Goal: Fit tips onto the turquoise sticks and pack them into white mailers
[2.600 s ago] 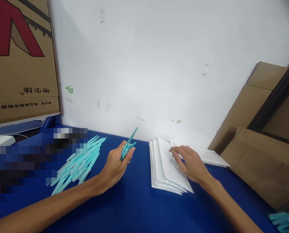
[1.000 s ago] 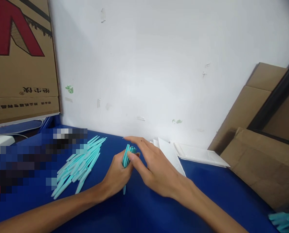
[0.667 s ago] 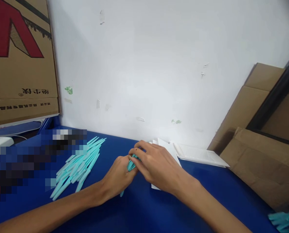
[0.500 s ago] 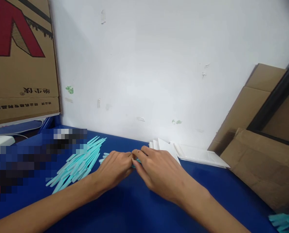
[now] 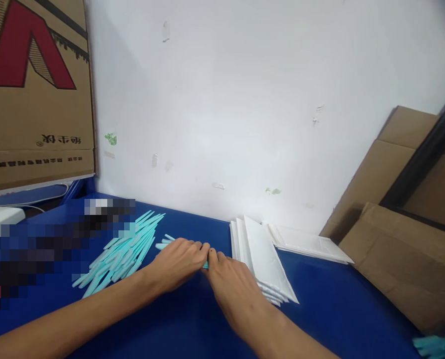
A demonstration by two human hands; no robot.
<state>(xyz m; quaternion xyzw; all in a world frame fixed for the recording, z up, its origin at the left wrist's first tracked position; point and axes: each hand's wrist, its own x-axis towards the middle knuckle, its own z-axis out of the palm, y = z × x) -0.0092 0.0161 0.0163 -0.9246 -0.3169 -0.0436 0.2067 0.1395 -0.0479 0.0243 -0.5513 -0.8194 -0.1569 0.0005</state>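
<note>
A small bunch of slim turquoise sticks [image 5: 164, 244] pokes out to the left of my left hand [image 5: 183, 262], whose fingers are wrapped round it. My right hand [image 5: 233, 284] meets the left at the knuckles, fingers bent down over the same bunch; a sliver of turquoise shows between the two. Most of the sticks' length is hidden under my hands. Further left, a larger heap of flat turquoise sticks [image 5: 123, 257] fans across the blue table [image 5: 192, 319]. Just right of my right hand lies a stack of white packets [image 5: 265, 262].
More white packets [image 5: 308, 244] lie against the wall. Brown cardboard [image 5: 398, 264] leans at the right, with other turquoise items [image 5: 437, 345] at the lower corner. A printed carton [image 5: 39, 109] stands at the left, above a blurred-out patch [image 5: 31, 254].
My right hand has shifted slightly down and left, its fingers now curled over beside the left hand. More of the white packet stack shows. The view has moved a little.
</note>
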